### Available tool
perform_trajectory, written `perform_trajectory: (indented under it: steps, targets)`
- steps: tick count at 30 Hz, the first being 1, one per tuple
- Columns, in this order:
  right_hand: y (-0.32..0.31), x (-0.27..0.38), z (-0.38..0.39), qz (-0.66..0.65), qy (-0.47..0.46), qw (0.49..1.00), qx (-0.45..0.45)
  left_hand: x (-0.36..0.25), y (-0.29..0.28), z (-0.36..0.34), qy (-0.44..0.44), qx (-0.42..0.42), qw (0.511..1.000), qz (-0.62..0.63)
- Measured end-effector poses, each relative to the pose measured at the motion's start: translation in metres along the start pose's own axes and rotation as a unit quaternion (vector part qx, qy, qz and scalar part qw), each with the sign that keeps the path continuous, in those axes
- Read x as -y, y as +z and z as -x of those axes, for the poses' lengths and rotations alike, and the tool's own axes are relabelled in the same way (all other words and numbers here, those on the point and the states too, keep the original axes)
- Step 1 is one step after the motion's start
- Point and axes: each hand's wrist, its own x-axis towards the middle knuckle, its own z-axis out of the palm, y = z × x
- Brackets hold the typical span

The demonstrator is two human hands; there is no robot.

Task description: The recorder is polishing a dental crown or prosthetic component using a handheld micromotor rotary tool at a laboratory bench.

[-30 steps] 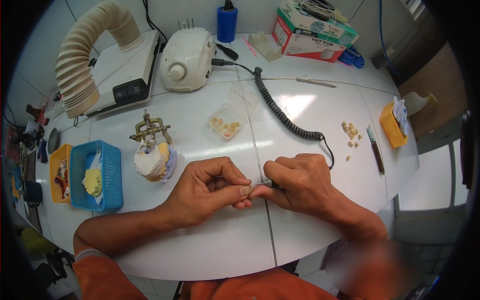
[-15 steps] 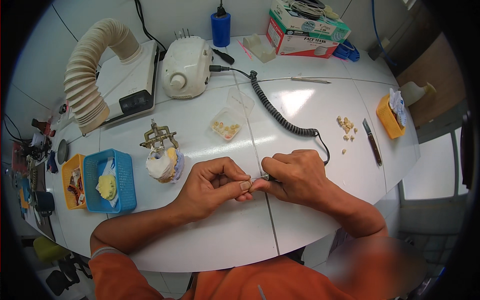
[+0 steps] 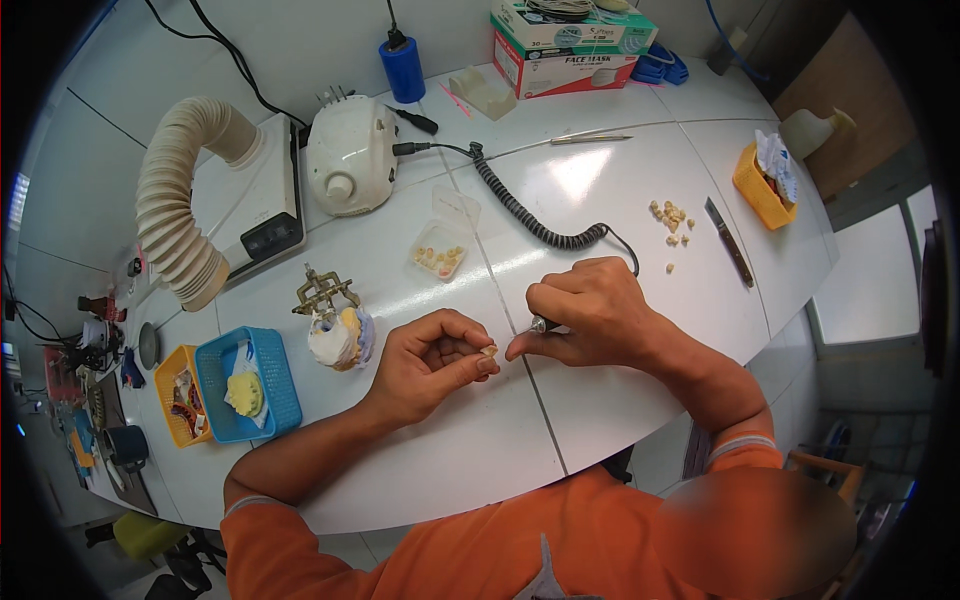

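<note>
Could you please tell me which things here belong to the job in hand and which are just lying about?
Apparently in the job:
small tooth-like piece, in the left hand
rotary handpiece, in the right hand
coiled black cord
white control unit

Seemingly just lying about:
brown-handled knife
blue basket
stacked cardboard boxes

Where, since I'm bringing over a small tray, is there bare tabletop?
One bare patch of table lies between its near edge and the left hand and right hand. Another lies between the coiled cord and the loose tooth-shaped pieces. The left side is crowded by the blue basket and dental model.
</note>
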Motion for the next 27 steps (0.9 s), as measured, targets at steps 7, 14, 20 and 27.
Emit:
perform_trajectory:
  steps: [7, 14, 20, 27]
  targets:
    - [0.005, 0.000, 0.001, -0.090, -0.111, 0.988, -0.066, -0.006, 0.003, -0.001, -0.042, -0.007, 0.999, 0.009]
    - [0.016, 0.002, 0.001, -0.122, -0.163, 0.974, -0.094, 0.000, -0.004, 0.000, -0.011, 0.027, 0.999, 0.022]
    - [0.015, 0.001, 0.002, -0.097, -0.176, 0.976, -0.080, 0.007, -0.005, -0.001, 0.015, 0.030, 0.999, 0.038]
    - [0.018, 0.003, 0.002, -0.102, -0.185, 0.974, -0.084, 0.001, -0.003, -0.002, -0.002, 0.029, 0.999, 0.025]
